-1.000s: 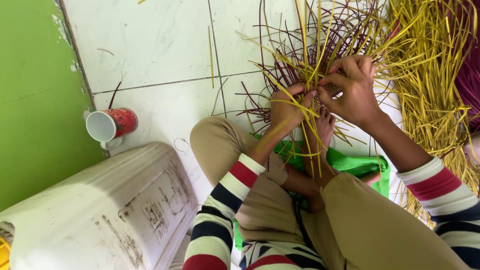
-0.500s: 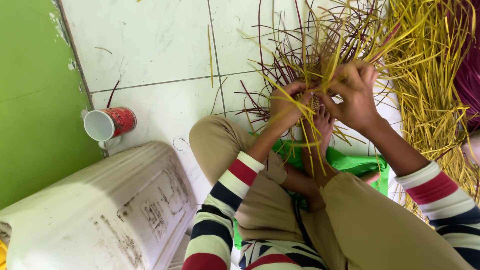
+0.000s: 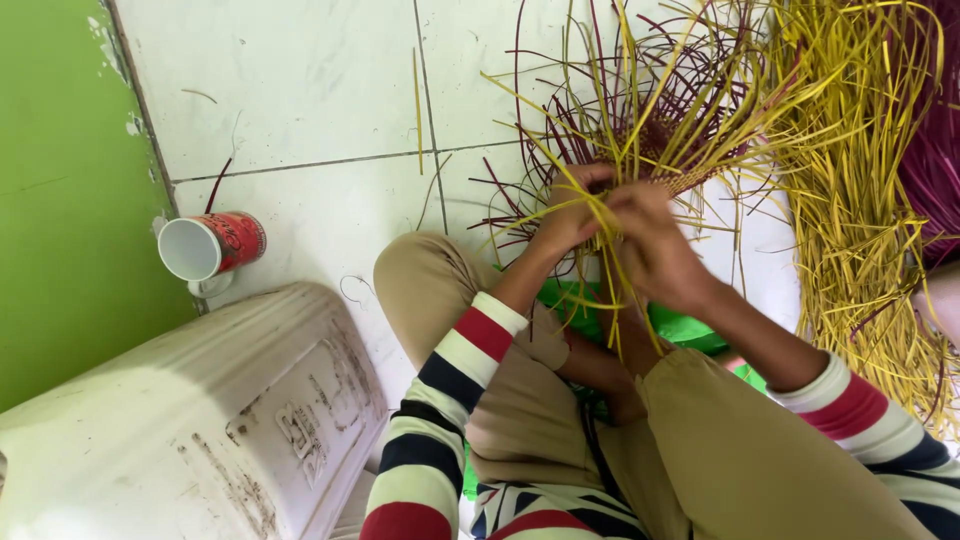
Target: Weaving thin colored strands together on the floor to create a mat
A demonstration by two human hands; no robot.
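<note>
Here, seated cross-legged on a white tiled floor (image 3: pixel 300 90), we work a half-woven piece of wicker (image 3: pixel 655 140) whose yellow and dark red strands fan upward and outward from a tight woven patch just above our knuckles. Our left hand (image 3: pixel 568 215) has its fingers clenched around a few yellow strands at the base of the fan, while our right hand (image 3: pixel 648 245) sits just beside it, touching it, with its fingers closed on other yellow strands that trail down toward our lap. The weaving rests low over the floor, directly in front of our folded legs in tan trousers (image 3: pixel 700 450), with a green bag (image 3: pixel 690 330) showing between them. Both wrists emerge from striped sleeves (image 3: pixel 450 400) of cream, red and navy. To the right, a loose heap of yellow strands (image 3: pixel 860 230) lies on the tiles, touching the splayed ends of the weaving, and a mass of purple strands (image 3: pixel 935 150) edges the frame beyond it. Well apart on the left, a red and white cup (image 3: pixel 212 245) lies on its side near a green wall (image 3: pixel 70 190), and a scuffed white plastic container (image 3: pixel 190 420) sits just below it.
</note>
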